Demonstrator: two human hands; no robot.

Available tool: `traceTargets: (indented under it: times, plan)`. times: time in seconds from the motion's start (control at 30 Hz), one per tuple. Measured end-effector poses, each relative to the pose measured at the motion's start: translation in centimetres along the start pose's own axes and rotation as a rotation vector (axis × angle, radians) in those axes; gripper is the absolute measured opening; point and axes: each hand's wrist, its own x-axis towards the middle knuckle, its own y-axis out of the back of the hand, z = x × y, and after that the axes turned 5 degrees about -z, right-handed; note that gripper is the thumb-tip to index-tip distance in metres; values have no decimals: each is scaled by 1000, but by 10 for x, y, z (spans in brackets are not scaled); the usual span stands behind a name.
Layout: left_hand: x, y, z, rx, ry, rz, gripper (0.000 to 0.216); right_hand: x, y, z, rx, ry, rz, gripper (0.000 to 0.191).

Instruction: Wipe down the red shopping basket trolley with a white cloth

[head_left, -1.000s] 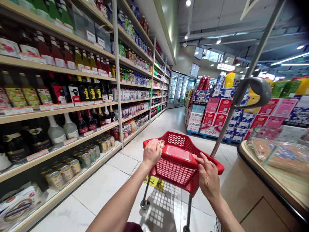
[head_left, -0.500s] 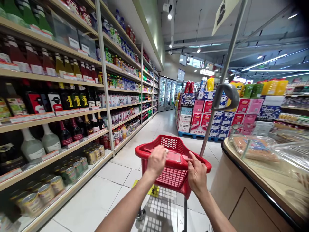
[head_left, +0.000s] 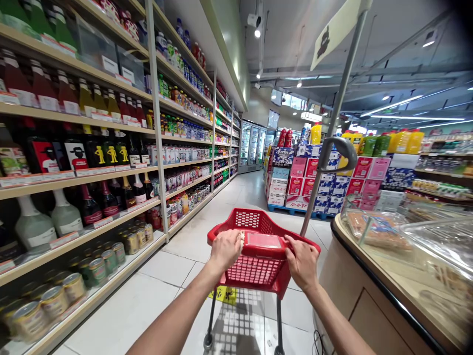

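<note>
- We log cart (head_left: 264, 251) left of counter (head_left: 380, 320).
- Our left hand (head_left: 226, 250), seemingly lifted half a second ago, now curls fingers over cart, beside pale scrap (head_left: 242, 239).
- Our right hand (head_left: 303, 264) clasps cart; we judge control steadier.

Bare human hands and arms, as I view them remotely through the head camera. The left hand (head_left: 226, 249) presents to me a rounded back and a ridge of knuckles (head_left: 229, 240), its fingertips being hidden; on the right hand (head_left: 303, 264) I distinguish slender fingers (head_left: 293, 242) and a thumb (head_left: 291, 257). Below each wrist, the left forearm (head_left: 181, 308) and right forearm (head_left: 334, 315) appear smoothly tapered, broader toward my lower border, and uncovered along their whole visible length.
</note>
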Motion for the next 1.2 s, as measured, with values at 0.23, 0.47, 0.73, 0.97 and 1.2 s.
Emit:
traceTargets:
  times: [0.23, 0.47, 0.73, 0.97, 1.2]
  plan:
    - [-12, -14, 73, 49, -184, 51, 16, 13, -9, -2, -24, -80, -135, 47]
    - [-38, 5, 60, -278, -220, 67, 19, 10, 0, 15, 87, -135, -170, 49]
    - [-51, -14, 83, -388, -281, 137, 21, -32, 8, -5, 232, 2, -119, 43]
    - [-45, -51, 45, -394, -23, 184, 25, -32, 24, 11, 192, -123, -89, 42]
    - [-44, -76, 73, -397, -275, 197, 28, -44, 27, 12, 148, -35, -19, 36]
